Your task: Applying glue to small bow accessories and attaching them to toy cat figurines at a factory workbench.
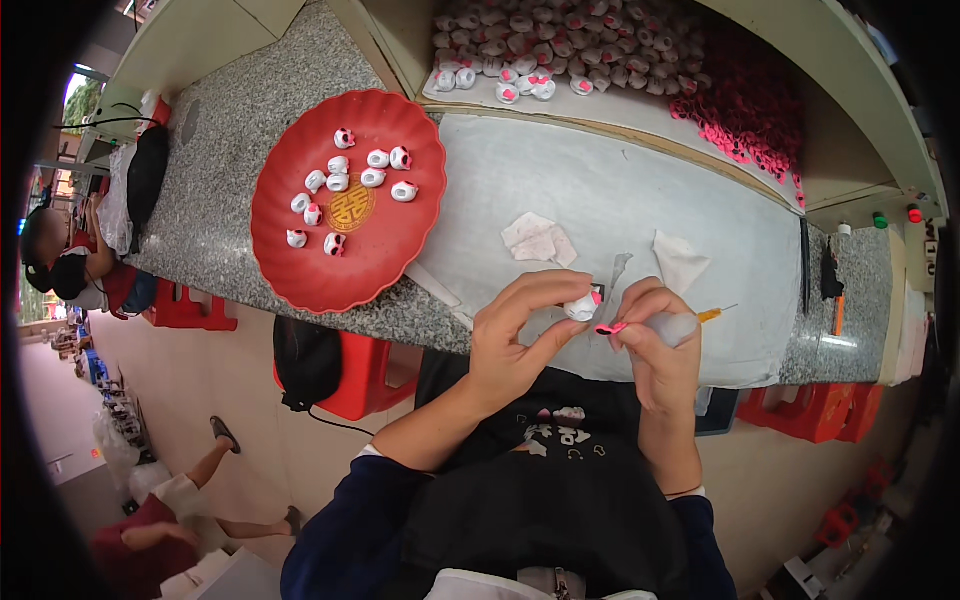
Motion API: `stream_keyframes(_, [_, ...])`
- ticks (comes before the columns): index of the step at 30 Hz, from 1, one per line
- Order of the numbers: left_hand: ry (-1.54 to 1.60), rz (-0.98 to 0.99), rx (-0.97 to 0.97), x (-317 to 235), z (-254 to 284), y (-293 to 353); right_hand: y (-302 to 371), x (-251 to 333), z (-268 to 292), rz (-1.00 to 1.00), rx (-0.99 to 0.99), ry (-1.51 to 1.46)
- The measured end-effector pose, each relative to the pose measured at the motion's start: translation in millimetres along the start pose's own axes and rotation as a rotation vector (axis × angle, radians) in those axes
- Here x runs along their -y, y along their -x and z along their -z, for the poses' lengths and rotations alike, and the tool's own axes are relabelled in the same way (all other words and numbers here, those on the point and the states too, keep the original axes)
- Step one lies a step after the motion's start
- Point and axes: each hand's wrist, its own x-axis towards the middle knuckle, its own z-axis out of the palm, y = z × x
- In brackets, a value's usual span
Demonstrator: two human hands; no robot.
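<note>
Between the thumb and fingers of my left hand (520, 330) is a small rounded white figure head (582, 306) with a pink patch. Close to its right, my right hand (655, 345) pinches a small pink and black piece (611, 328). The piece and the head look a small gap apart. A translucent squeeze bottle (675, 328) with a yellow needle tip (710, 315) is tucked in my right hand, its needle pointing away to the right. Both hands are above a white sheet (640, 180) on the worktop.
A red scalloped plate (400, 262) with several white heads stands at left. Crumpled wipes (540, 238) lie beyond my hands. On the back shelf sit piles of white heads (560, 45) and pink-black pieces (745, 120). Red stools (370, 380) stand below the counter; other people are at left.
</note>
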Motion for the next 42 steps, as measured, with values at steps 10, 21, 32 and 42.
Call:
stream_keyframes(10, [-0.033,-0.02,0.053,-6,2,1,0,-10,-2,-0.116,0.029,-0.193])
stream_keyframes(21, [0.463,0.232,0.028,-10,1,0,5,-15,1,0.113,-0.016,0.098])
stream_keyframes(32, [0.563,0.238,0.23,-2,6,1,7,-7,2,0.035,0.126,0.034])
stream_keyframes(42, [0.392,0.31,0.156,-7,5,0,8,-7,1,-0.073,0.076,0.07])
